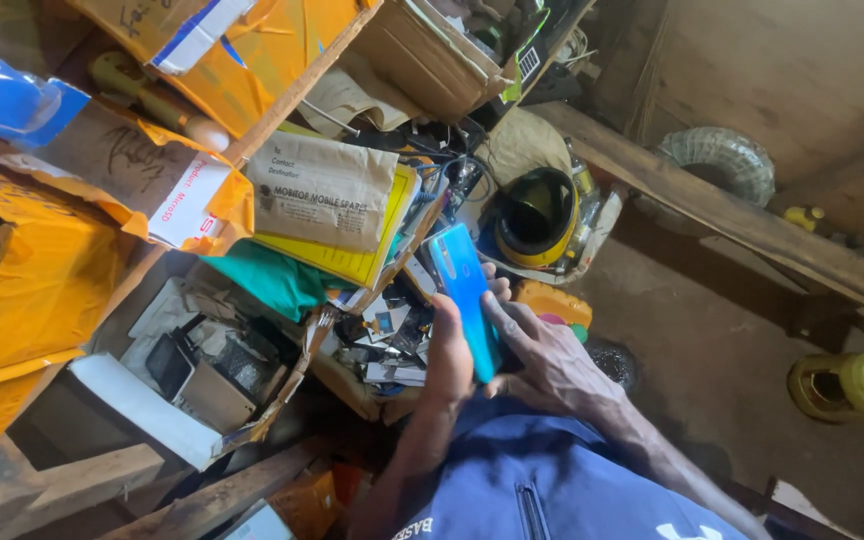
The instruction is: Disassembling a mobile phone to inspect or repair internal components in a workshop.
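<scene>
Closest to the camera, at 6 o'clock, is the person's dark blue zip-up top (542,480). Just above it, near the middle of the view, both hands hold a shiny blue flat phone (464,295) with its back facing up. The left hand (449,355) is wrapped around the phone's lower left side, with the thumb lying along the edge. The right hand (547,355) grips it from the right, and its fingers (499,288) are pressed against the phone's far edge. So both hands are closed on the phone. Under the hands, toward 9 o'clock, an open cardboard box full of small phone parts (387,345) sits on the messy shelf. Beside it, farther to 9 o'clock, another box holds dark flat gadgets (197,365). Up toward 11 o'clock lies a brown paper envelope (327,190) on top of a yellow folder (372,255). Big yellow padded bags (42,270) fill the 9 and 10 o'clock side. Toward 1 o'clock a yellow and black helmet (537,215) rests on the floor. At 3 o'clock stands a yellow plastic jug (852,385). Far off at 2 o'clock a grey tyre (722,160) leans by a long wooden plank (752,225).
</scene>
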